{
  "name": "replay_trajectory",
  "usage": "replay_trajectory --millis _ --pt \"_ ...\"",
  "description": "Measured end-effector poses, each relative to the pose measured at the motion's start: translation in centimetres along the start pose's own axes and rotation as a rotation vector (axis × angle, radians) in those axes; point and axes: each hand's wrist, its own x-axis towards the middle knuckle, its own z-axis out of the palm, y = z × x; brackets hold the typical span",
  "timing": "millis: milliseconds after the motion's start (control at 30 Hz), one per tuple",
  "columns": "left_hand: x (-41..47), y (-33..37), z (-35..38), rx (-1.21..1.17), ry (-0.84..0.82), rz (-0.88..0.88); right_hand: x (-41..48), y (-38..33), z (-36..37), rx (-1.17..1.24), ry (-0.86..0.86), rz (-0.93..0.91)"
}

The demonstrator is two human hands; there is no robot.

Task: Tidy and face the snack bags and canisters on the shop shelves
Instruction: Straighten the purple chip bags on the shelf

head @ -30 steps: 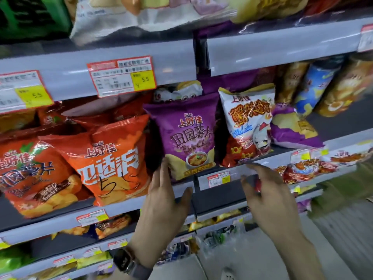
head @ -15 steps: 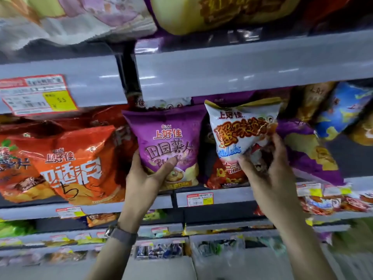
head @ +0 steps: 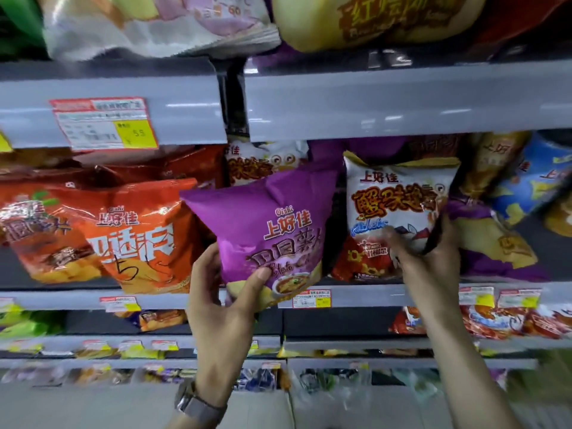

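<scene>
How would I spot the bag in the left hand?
Find the middle shelf, right of the orange bags. The left hand grips a purple bag by its lower corner. Unlike the slumped bag farther right, also purple, it faces out, beside the white bag.

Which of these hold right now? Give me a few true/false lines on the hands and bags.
1. The left hand grips the purple chip bag near its bottom. True.
2. The right hand is empty. False: it grips the white snack bag, with the thumb on the bag's front.
3. The purple chip bag stands straight upright. False: it is tilted.
4. An orange bag with black handwritten marks lies left of the purple chip bag. True.
5. The watch is on the right wrist. False: it is on the left wrist.
</scene>
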Motion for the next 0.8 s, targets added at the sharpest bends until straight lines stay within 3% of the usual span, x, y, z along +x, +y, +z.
replay_trajectory --millis 233,500,800 --pt "-2.1 -0.1 -6.2 -0.114 0.099 -0.005 -1.3 -0.7 2.7 0.042 0.065 0.03" --pt "-3.3 -0.4 -12.0 -0.139 0.103 -0.071 -5.9 -3.2 9.0 0.131 0.112 0.004" --pt "-3.5 -0.1 -14.1 -0.141 0.06 -0.063 -7.6 -3.6 13.5 0.046 -0.11 0.043"
